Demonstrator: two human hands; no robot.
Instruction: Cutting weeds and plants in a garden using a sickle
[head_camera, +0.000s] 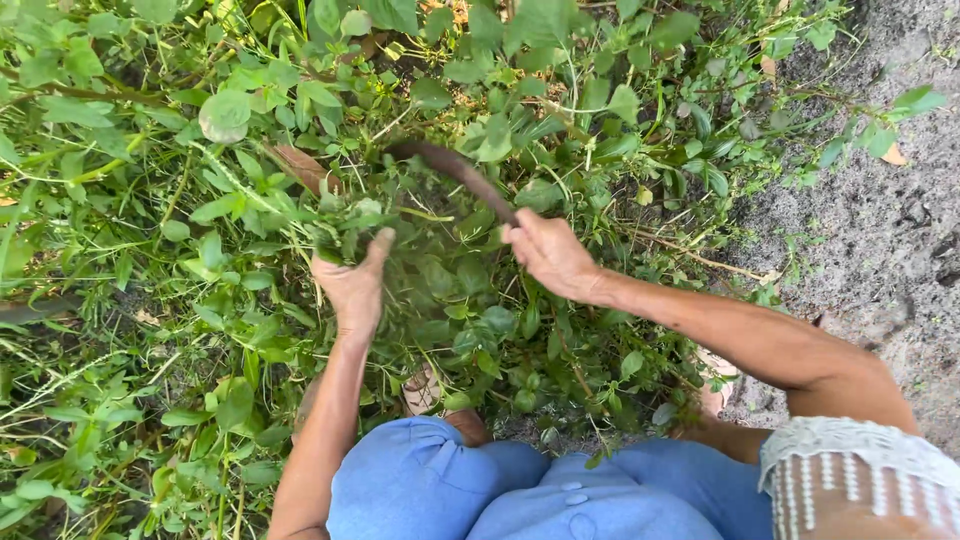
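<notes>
My right hand (548, 252) grips the handle of a curved, dark sickle (455, 168) whose blade arcs up and left into the weeds. My left hand (352, 285) is closed on a bunch of green leafy stems (350, 220), just left of the blade. The sickle's tip is partly hidden among leaves. Both arms reach forward from my blue skirt (450, 490) at the bottom of the view.
Dense green weeds (180, 250) fill the left and middle. Bare grey sandy soil (880, 220) lies on the right. Dry brown leaves and thin stems are scattered among the plants. My feet (440, 395) show under the foliage.
</notes>
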